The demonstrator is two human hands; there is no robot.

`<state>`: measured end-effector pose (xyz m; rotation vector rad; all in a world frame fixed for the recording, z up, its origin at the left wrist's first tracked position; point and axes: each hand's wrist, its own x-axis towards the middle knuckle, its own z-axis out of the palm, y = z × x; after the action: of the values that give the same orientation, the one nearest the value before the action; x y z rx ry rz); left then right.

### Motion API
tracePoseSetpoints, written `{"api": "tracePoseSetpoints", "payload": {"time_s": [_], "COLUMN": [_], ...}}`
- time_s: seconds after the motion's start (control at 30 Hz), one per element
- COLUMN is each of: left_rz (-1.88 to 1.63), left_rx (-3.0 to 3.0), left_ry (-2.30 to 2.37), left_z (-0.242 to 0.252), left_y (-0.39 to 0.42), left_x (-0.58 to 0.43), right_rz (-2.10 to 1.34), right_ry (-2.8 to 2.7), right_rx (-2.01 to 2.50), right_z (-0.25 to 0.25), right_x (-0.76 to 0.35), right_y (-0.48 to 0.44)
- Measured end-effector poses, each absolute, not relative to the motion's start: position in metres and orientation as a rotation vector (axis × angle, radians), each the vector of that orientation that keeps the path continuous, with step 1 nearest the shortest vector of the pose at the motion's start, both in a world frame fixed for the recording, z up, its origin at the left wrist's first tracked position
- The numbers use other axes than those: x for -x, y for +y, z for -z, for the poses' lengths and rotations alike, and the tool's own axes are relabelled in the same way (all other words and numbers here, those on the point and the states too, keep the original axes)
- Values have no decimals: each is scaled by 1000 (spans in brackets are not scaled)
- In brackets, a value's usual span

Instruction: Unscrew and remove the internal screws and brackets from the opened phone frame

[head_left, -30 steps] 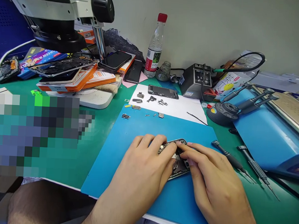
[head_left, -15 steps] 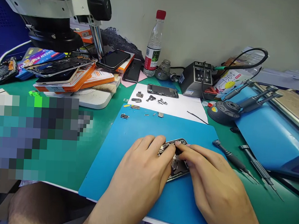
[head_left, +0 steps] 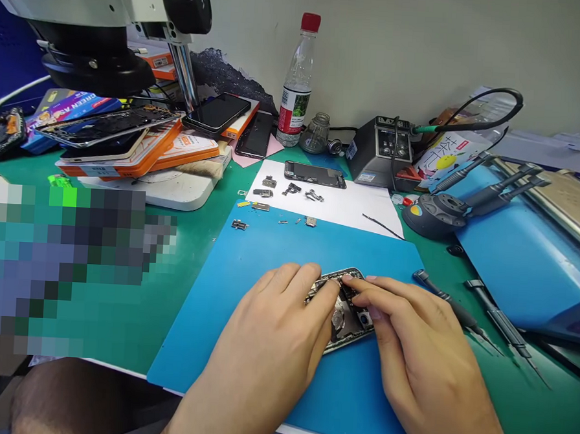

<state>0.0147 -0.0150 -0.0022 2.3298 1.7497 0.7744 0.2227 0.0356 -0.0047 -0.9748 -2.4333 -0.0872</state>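
Note:
An opened phone [head_left: 347, 333] lies tilted on the blue mat [head_left: 218, 297], its inner parts and a round shiny patch showing. My left hand [head_left: 274, 326] is curled over its left side, fingers closed against it; the fingertips dip inside and are partly hidden. From the right, my right hand [head_left: 423, 353] reaches the upper right part of the phone. Its index fingertip touches the inside near the top edge, with thumb and middle finger bunched close by the phone's corner. Whether a small part is between those fingers cannot be made out.
Small phone parts [head_left: 291, 189] and a detached screen [head_left: 315, 174] lie on white paper behind the mat. Two screwdrivers [head_left: 498, 318] rest at right beside a round tool stand [head_left: 433, 215]. A microscope [head_left: 99, 45] overhangs stacked phones and boxes at left. A bottle [head_left: 297, 88] stands behind.
My right hand has drawn slightly right and its fingers have lifted apart a little, uncovering more of the phone's right end. My left hand stays in place. The view has shifted slightly.

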Motion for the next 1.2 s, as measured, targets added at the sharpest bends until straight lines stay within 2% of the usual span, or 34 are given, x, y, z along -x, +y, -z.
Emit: {"api": "tracePoseSetpoints", "payload": {"time_s": [0.67, 0.83, 1.03, 1.2], "left_rz": [-789, -785, -754, -766], "left_rx": [-2333, -2329, -2319, -2313], "left_ry": [1746, 1751, 1748, 1746], "left_z": [3, 3, 0, -1], "left_y": [-14, -15, -13, -13], "left_x": [-14, -14, -14, -14], "right_rz": [413, 365, 124, 139], "right_ry": [-2541, -2538, -2460, -2376], "right_rx": [762, 789, 935, 943], "right_z": [-4, -1, -1, -1], "right_x": [-212, -214, -220, -222], "right_y": [42, 44, 40, 37]}}
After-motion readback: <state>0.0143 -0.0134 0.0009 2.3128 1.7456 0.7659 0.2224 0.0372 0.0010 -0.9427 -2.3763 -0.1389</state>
